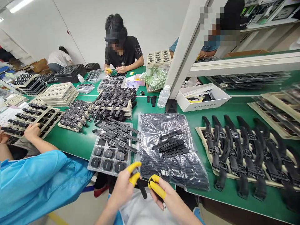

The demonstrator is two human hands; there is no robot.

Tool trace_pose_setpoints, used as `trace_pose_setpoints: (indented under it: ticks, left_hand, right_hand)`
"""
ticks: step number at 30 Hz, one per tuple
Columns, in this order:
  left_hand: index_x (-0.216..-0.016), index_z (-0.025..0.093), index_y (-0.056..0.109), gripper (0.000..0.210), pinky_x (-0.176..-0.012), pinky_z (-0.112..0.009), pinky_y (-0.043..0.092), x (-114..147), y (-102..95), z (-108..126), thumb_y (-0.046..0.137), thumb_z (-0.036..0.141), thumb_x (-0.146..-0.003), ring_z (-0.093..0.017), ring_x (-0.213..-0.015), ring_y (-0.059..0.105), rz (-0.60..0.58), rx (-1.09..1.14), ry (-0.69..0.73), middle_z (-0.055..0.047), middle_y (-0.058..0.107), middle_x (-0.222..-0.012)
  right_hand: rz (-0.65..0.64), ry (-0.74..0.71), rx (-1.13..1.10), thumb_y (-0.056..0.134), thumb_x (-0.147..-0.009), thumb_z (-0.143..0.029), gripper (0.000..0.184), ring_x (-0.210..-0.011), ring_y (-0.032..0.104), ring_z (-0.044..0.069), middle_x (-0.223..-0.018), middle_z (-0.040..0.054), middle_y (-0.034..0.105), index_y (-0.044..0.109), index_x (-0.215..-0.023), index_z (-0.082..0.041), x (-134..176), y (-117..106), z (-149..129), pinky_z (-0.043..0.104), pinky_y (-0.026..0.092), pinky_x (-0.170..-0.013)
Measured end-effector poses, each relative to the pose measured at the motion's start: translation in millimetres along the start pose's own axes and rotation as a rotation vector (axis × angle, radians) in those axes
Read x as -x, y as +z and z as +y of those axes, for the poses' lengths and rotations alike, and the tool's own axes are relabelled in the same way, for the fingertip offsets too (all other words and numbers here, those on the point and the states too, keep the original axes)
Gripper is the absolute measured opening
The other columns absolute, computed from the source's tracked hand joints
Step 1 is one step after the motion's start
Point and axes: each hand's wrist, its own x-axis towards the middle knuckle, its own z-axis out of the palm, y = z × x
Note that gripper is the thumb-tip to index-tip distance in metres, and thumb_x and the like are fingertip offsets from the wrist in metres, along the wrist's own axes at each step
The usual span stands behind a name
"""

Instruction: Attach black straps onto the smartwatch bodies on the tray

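My left hand (pixel 122 186), with yellow finger cots, pinches a watch; its black strap (pixel 142 188) hangs down and the watch body is mostly covered by the fingers. Beside it, my right hand (pixel 167 193), also in yellow cots, is closed around a black watch strap (pixel 160 194), largely hidden by the fingers. Just beyond the hands, loose black straps (pixel 172 144) lie on a plastic-wrapped pack of straps (pixel 194 175). Left of that, a clear tray (pixel 90 168) contains square watch bodies (pixel 107 166), with strapped watches (pixel 117 136) lying across its far part.
On the right, a beige tray (pixel 199 132) bears several strapped watches. Behind stand a clear bottle (pixel 163 97), a white box (pixel 203 101) and a white post (pixel 185 47). A co-worker in blue (pixel 42 175) sits close on the left; another person (pixel 124 47) works across the green table (pixel 77 142).
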Motion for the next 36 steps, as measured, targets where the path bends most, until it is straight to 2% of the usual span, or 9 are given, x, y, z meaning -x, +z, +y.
trace_pose_setpoints:
  ticks: [2,4,7,12,22,27,30,33,36]
  left_hand:
    - [-0.141,0.02,0.063,0.048,-0.105,-0.043,0.06,6.4,13.2,-7.2,0.05,0.013,-0.096,-0.025,-0.121,0.071,-0.131,-0.183,0.157,-0.013,0.073,-0.131]
    - [-0.145,0.02,0.06,0.06,-0.115,-0.045,0.053,10.3,20.4,-12.4,0.045,0.003,-0.089,-0.025,-0.134,0.063,-0.175,-0.302,0.255,-0.013,0.068,-0.14]
    - [-0.146,0.021,0.058,0.067,-0.114,-0.043,0.054,11.3,18.7,-12.0,0.042,0.0,-0.084,-0.023,-0.136,0.06,-0.214,-0.414,0.291,-0.012,0.066,-0.142]
    - [-0.144,0.021,0.06,0.061,-0.111,-0.041,0.056,8.2,9.0,-1.3,0.042,0.003,-0.088,-0.023,-0.13,0.064,-0.29,-0.49,0.313,-0.013,0.067,-0.139]
    - [-0.143,0.02,0.059,0.06,-0.107,-0.04,0.059,12.4,10.0,-2.5,0.043,0.003,-0.088,-0.024,-0.125,0.066,-0.277,-0.537,0.365,-0.012,0.069,-0.134]
    - [-0.145,0.02,0.056,0.059,-0.108,-0.04,0.058,20.2,13.7,-17.8,0.041,0.003,-0.09,-0.024,-0.13,0.065,-0.202,-0.547,0.363,-0.012,0.069,-0.136]
    - [-0.148,0.02,0.053,0.065,-0.11,-0.042,0.057,23.5,17.8,-28.7,0.04,0.0,-0.087,-0.024,-0.132,0.063,-0.153,-0.52,0.338,-0.012,0.067,-0.139]
    - [-0.152,0.021,0.048,0.063,-0.11,-0.044,0.057,23.8,17.6,-28.9,0.04,0.004,-0.093,-0.026,-0.133,0.062,-0.149,-0.496,0.359,-0.014,0.064,-0.14]
    - [-0.157,0.024,0.044,0.057,-0.112,-0.042,0.056,23.5,11.7,-19.7,0.042,0.013,-0.101,-0.026,-0.136,0.06,-0.217,-0.457,0.357,-0.015,0.06,-0.145]
  right_hand:
    - [0.013,-0.003,-0.042,0.065,-0.08,-0.081,0.062,-0.042,0.036,0.006,-0.06,-0.0068,0.054,0.052,-0.086,-0.021,-2.0,8.0,1.4,0.023,0.025,-0.047]
    - [-0.014,0.017,-0.056,0.065,-0.08,-0.08,0.061,-0.041,0.033,0.006,-0.056,-0.0081,0.05,0.053,-0.087,-0.021,-2.5,12.8,3.5,0.023,0.023,-0.045]
    - [-0.078,0.062,-0.062,0.067,-0.082,-0.075,0.056,-0.041,0.03,0.006,-0.051,-0.0086,0.048,0.055,-0.086,-0.02,-1.0,14.6,6.7,0.023,0.021,-0.044]
    - [-0.048,0.028,-0.133,0.068,-0.079,-0.079,0.06,-0.04,0.026,0.006,-0.047,-0.01,0.042,0.056,-0.084,-0.02,0.5,16.1,14.2,0.023,0.02,-0.044]
    - [-0.072,-0.005,-0.152,0.071,-0.077,-0.081,0.063,-0.039,0.024,0.006,-0.044,-0.0104,0.04,0.059,-0.084,-0.02,0.6,16.3,20.7,0.024,0.022,-0.044]
    - [0.018,-0.005,-0.274,0.075,-0.072,-0.081,0.065,-0.041,0.022,0.006,-0.044,-0.0111,0.037,0.056,-0.085,-0.021,-2.8,24.2,23.1,0.022,0.02,-0.043]
    - [0.022,-0.001,-0.35,0.079,-0.071,-0.078,0.063,-0.041,0.023,0.005,-0.044,-0.0113,0.037,0.054,-0.085,-0.021,-4.0,28.6,22.2,0.022,0.021,-0.044]
    - [0.024,0.028,-0.435,0.082,-0.069,-0.075,0.062,-0.041,0.021,0.005,-0.045,-0.0118,0.037,0.052,-0.083,-0.022,-4.4,30.5,21.3,0.021,0.021,-0.043]
    - [0.051,0.038,-0.461,0.082,-0.067,-0.077,0.065,-0.041,0.019,0.005,-0.046,-0.0123,0.036,0.051,-0.082,-0.022,-5.9,30.7,23.2,0.021,0.019,-0.042]
